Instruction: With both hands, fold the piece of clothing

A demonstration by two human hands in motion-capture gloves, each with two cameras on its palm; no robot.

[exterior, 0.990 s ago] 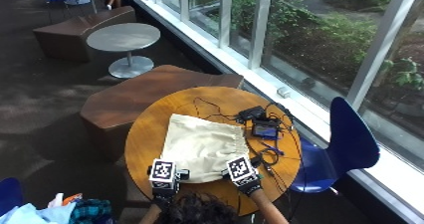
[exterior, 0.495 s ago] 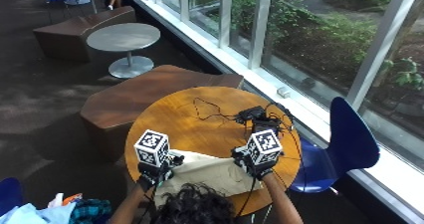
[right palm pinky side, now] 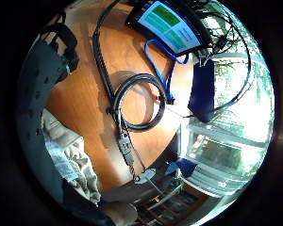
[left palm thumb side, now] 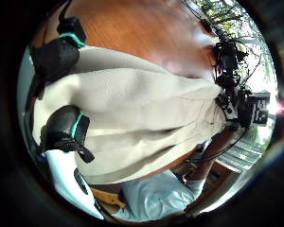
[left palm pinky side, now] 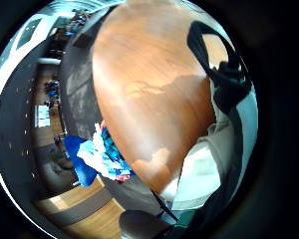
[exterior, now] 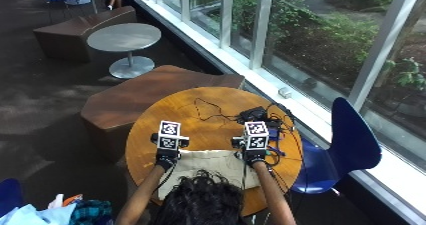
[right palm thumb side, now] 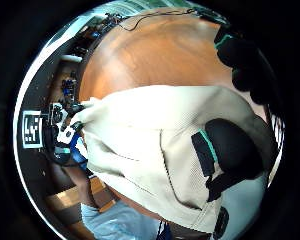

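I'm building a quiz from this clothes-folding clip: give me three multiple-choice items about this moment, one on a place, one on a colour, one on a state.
1. Where does the garment lie?
A. at the near edge of the round table
B. on the blue chair
C. on the floor

2. What colour is the garment?
A. red
B. cream
C. black

3. What is the left hand doing?
A. resting on bare wood
B. hanging off the table
C. gripping the garment

Answers: 1 A, the outside view shows it by the person; 2 B, pale cloth on brown wood; 3 C, its thumb-side palm view shows fingers on cloth.
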